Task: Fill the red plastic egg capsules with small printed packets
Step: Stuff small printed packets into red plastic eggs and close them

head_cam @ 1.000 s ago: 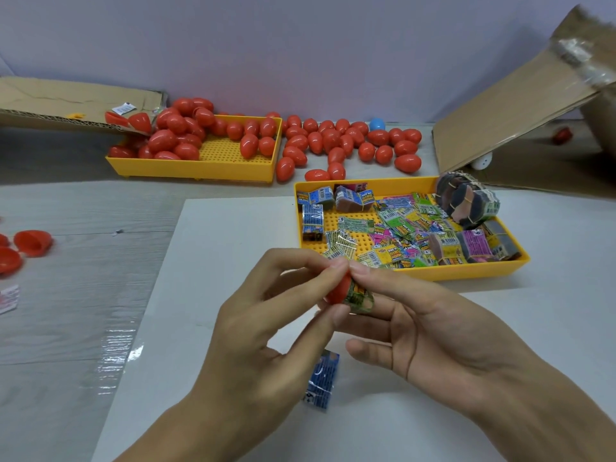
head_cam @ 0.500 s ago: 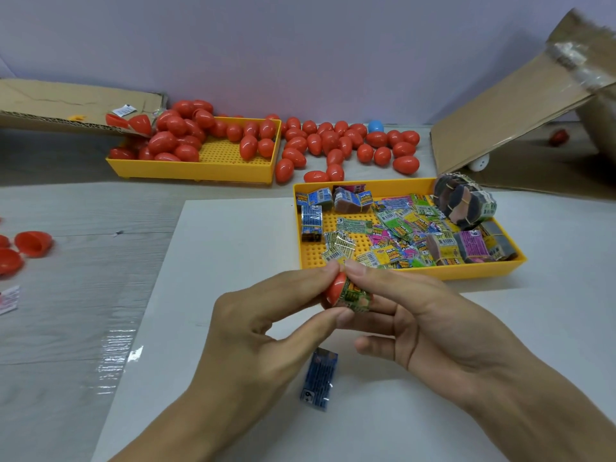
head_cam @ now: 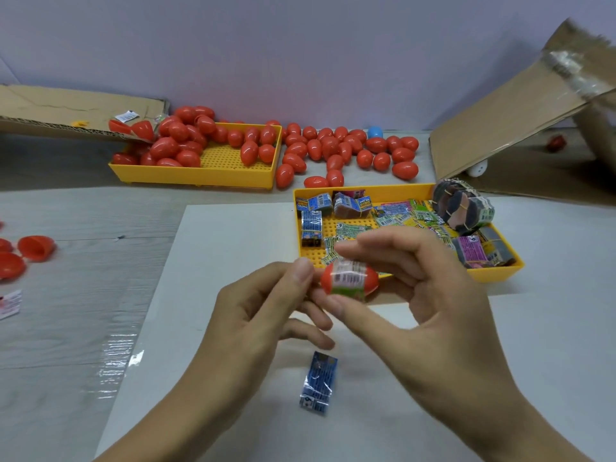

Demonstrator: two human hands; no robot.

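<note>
Between both hands (head_cam: 266, 315), fingertips pinch the egg capsule (head_cam: 349, 279).

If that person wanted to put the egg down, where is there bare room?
Bare room: the white board left of the hands, between the packet-filled yellow plastic tray and the open red plastic egg halves; also its near right corner. Crowded: the back row of closed red plastic eggs, and around the blue printed packet.

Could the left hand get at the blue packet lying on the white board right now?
Probably yes: the blue packet lies uncovered just below the left hand, though those fingers first must let go of the red egg capsule.
</note>
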